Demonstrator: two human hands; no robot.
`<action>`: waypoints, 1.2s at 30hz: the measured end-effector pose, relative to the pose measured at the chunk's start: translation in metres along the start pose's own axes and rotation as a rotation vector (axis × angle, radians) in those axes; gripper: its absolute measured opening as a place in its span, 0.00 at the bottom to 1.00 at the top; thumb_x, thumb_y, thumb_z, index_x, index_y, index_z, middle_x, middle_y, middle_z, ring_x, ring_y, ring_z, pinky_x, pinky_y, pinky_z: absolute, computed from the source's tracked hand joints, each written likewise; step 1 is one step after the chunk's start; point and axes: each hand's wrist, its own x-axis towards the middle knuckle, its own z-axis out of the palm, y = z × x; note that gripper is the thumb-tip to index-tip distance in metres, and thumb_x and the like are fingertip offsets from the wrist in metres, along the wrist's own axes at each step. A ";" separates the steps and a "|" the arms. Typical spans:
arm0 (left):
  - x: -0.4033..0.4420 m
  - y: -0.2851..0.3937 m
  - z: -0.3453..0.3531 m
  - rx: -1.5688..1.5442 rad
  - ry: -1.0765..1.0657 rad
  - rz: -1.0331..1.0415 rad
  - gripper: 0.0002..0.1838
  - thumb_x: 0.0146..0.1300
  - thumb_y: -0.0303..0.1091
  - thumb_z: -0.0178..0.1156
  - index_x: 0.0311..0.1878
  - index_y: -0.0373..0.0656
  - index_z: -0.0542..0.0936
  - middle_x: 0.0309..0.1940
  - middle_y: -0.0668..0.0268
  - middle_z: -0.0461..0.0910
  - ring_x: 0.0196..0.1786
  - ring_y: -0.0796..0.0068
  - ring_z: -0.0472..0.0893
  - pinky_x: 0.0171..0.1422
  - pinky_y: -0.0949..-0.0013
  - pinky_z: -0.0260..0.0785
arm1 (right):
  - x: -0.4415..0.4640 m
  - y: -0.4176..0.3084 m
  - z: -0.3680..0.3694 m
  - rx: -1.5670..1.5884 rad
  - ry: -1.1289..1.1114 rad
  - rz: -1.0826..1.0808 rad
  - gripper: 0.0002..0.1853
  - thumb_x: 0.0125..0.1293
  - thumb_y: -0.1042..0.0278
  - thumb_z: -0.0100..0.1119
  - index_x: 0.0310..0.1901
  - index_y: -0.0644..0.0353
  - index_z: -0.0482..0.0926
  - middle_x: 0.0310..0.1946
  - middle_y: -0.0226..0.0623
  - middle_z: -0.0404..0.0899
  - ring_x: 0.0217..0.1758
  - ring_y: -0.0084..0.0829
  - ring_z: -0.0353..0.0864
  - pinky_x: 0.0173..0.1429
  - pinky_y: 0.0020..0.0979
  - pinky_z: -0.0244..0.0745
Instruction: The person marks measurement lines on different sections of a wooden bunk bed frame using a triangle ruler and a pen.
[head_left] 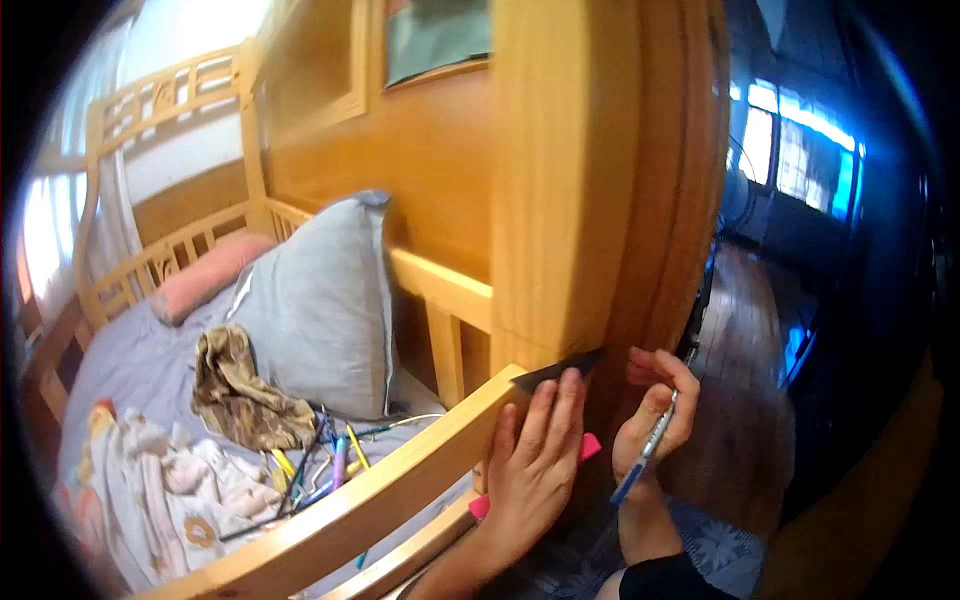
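My left hand (pixel 540 450) lies with fingers extended over a dark, flat, pointed piece (pixel 555 371), holding it against the top of the wooden bed rail (pixel 400 445) where it meets the thick post (pixel 545 200). Something bright pink (pixel 590 447) shows on both sides of this hand; its middle is hidden under the palm, so I cannot tell whether it joins the dark piece. Just right of the post, my right hand (pixel 655 415) is closed around a pen (pixel 655 445) with a blue lower end, which slants downward to the left.
On the mattress lie a grey pillow (pixel 325 300), a pink bolster (pixel 215 275), a camouflage cloth (pixel 245 395), a patterned light cloth (pixel 170 485) and several pens and tools (pixel 335 460). A wooden floor (pixel 745 370) runs right of the post toward a window (pixel 800 150).
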 end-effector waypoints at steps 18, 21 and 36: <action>-0.008 -0.007 -0.012 -0.474 0.132 0.179 0.29 0.60 0.36 0.47 0.65 0.33 0.68 0.70 0.54 0.61 0.75 0.62 0.56 0.77 0.55 0.47 | -0.009 -0.002 0.013 0.274 0.253 0.420 0.08 0.70 0.72 0.48 0.48 0.51 0.63 0.36 0.33 0.70 0.40 0.21 0.70 0.44 0.25 0.69; -0.010 -0.004 -0.014 -0.529 0.193 0.182 0.28 0.60 0.35 0.48 0.62 0.31 0.69 0.66 0.50 0.66 0.72 0.58 0.61 0.76 0.55 0.50 | -0.004 -0.017 0.008 0.251 0.255 0.431 0.09 0.70 0.72 0.49 0.48 0.51 0.63 0.36 0.31 0.71 0.39 0.21 0.71 0.42 0.24 0.70; -0.016 0.005 -0.051 -0.822 0.210 0.019 0.08 0.52 0.31 0.57 0.34 0.41 0.71 0.25 0.66 0.68 0.28 0.69 0.74 0.33 0.70 0.68 | 0.001 -0.016 0.005 0.462 0.405 0.336 0.11 0.70 0.73 0.50 0.50 0.50 0.64 0.37 0.29 0.72 0.38 0.20 0.72 0.42 0.23 0.70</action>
